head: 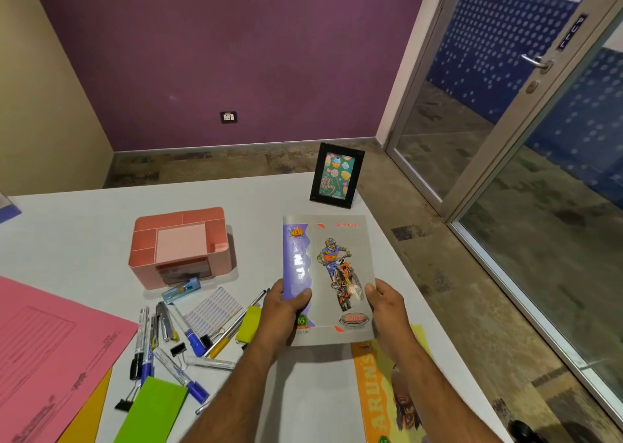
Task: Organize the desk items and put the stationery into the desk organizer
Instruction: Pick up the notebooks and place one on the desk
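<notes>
You hold the notebook [328,274] by its near corners, left hand [286,311] and right hand [387,311] each pinching thumb-over-cover; its long axis runs away from you (organizer [178,243] lies leftward, nearer your left hand).

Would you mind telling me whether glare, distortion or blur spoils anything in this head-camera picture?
In the head view, glare whitens part of the glossy cover of the notebook held by both hands, left and right, washing out some spine lettering; wide-angle distortion bows the door frame and the desk edge; the organizer casts a soft shadow to its right; fine print on the pink folder is too blurred to read.
</notes>
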Action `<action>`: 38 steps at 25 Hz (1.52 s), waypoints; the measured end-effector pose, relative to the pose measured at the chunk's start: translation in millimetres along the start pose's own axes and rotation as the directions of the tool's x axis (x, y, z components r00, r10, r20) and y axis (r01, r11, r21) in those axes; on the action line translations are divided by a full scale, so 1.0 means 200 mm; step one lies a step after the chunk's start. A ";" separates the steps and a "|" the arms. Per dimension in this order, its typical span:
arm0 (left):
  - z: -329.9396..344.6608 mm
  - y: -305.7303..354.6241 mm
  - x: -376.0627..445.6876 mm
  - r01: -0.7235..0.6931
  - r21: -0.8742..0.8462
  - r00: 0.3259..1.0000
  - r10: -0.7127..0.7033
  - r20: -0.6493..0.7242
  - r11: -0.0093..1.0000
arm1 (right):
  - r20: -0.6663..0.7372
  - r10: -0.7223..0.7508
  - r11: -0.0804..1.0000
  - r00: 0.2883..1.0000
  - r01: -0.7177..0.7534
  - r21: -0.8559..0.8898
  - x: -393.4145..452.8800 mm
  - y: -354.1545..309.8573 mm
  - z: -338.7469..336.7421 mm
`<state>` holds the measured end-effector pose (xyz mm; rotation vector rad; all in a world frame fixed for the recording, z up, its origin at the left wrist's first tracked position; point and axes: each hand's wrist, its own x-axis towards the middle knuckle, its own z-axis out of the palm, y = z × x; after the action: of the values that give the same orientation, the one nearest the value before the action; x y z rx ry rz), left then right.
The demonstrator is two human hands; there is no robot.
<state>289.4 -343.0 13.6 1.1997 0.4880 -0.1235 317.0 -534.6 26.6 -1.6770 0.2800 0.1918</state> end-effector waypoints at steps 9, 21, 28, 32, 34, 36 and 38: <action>-0.16 -0.03 -0.07 -0.082 0.181 0.980 0.112 -0.162 0.980 | -0.183 0.035 0.709 0.983 -0.153 -0.688 -0.13 0.24 -0.08; -0.19 -0.06 -0.17 -0.056 0.414 0.975 0.139 -0.173 0.908 | -0.001 0.126 0.243 0.992 -0.032 -0.970 -0.26 0.33 -0.07; -0.16 -0.08 -0.24 -0.184 0.453 0.978 0.210 -0.008 0.873 | -0.063 -0.108 0.396 0.992 -0.015 -0.918 -0.23 0.11 -0.06; -0.08 -0.10 -0.29 -0.234 0.450 0.971 0.229 0.068 0.862 | -0.123 -0.293 0.606 0.948 0.084 -0.791 -0.25 -0.08 0.01; -0.03 -0.11 -0.32 -0.253 0.371 0.968 0.232 0.101 0.894 | -0.158 -0.327 0.722 0.932 0.139 -0.677 -0.27 -0.16 0.07; 0.02 -0.07 -0.38 -0.245 0.312 0.967 0.206 0.152 0.918 | -0.161 -0.338 0.799 0.927 0.192 -0.569 -0.29 -0.20 0.14; 0.04 -0.06 -0.41 -0.263 0.294 0.954 0.203 0.221 0.919 | -0.158 -0.307 0.873 0.939 0.211 -0.439 -0.32 -0.23 0.21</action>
<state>215.2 -368.4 39.5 1.5407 0.1577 -0.1105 271.6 -483.6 83.8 -2.1482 0.1830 -0.1561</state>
